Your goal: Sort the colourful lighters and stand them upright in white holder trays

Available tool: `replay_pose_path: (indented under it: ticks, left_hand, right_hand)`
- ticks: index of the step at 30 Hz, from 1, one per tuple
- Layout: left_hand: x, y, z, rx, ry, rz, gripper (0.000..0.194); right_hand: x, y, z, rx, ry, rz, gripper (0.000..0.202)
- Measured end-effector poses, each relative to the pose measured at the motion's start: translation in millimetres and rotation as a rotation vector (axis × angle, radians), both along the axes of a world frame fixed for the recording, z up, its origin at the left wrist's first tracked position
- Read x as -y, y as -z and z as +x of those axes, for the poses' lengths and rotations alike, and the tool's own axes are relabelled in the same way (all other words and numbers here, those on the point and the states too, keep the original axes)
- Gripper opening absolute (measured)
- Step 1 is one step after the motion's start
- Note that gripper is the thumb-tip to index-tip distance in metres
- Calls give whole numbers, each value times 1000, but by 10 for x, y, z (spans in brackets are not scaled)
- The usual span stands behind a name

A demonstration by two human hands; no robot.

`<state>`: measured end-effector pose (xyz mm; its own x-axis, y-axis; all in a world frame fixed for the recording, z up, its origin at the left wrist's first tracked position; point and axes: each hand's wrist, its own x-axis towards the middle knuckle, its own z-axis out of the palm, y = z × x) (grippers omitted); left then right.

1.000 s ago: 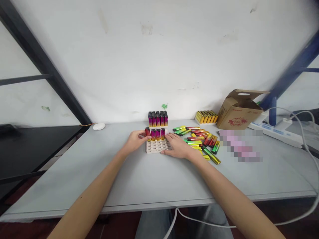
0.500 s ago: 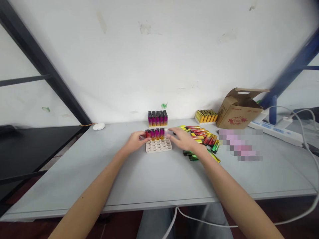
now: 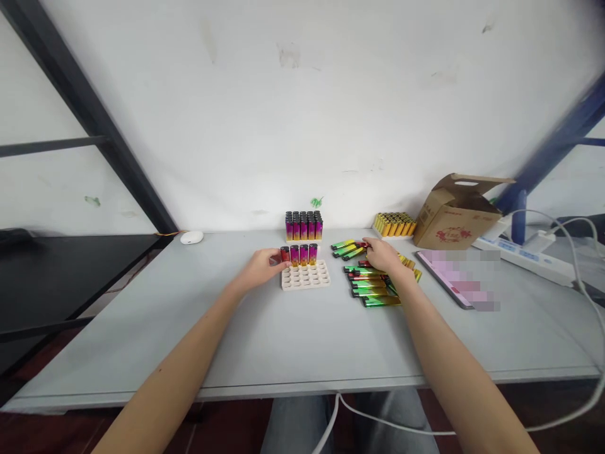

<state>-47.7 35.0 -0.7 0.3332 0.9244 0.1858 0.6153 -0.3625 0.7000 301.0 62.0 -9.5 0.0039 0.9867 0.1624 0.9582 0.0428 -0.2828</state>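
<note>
A white tray with rows of holes [image 3: 306, 280] lies on the table in front of me, with several lighters standing upright in its back row. Three are purple and yellow [image 3: 304, 255]; the leftmost is a red lighter [image 3: 285, 255]. My left hand [image 3: 261, 268] is closed around that red lighter, thumb at the tray's left edge. Over to the right, my right hand [image 3: 380, 255] pinches a red lighter [image 3: 364, 245] among the loose pile. Green, yellow and red lighters [image 3: 371, 285] lie below and left of that hand, some hidden under it.
Against the wall stand a full tray of purple lighters [image 3: 304, 227] and a tray of yellow ones [image 3: 395, 225]. An open cardboard box [image 3: 454, 217], a pink flat object [image 3: 451, 277] and a white power strip [image 3: 524, 255] are at right. A white case [image 3: 191, 238] lies at left.
My right hand has moved from beside the tray rightward to the loose lighters and closed on one. My left hand stays at the red lighter. The view has shifted slightly.
</note>
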Motion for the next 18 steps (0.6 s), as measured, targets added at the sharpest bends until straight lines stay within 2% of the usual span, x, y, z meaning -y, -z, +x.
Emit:
replay_pose_path:
  ticks: [3,7,15,18]
  left_hand:
    - [19,-23,2,-39,-6,23,30]
    - [37,-32,12,-89,6,65,25]
    - [32,14,-1,-292,-38,212,25]
    - [4,46,-23,-298,-76,236,25]
  right_hand:
    - [7,-30,-42,31,57,9,50]
    - [13,-52,-66,59,109,29,41]
    - [28,-54,-74,-39,86,9,32]
    - [33,-37,-84,-67,70,80,27]
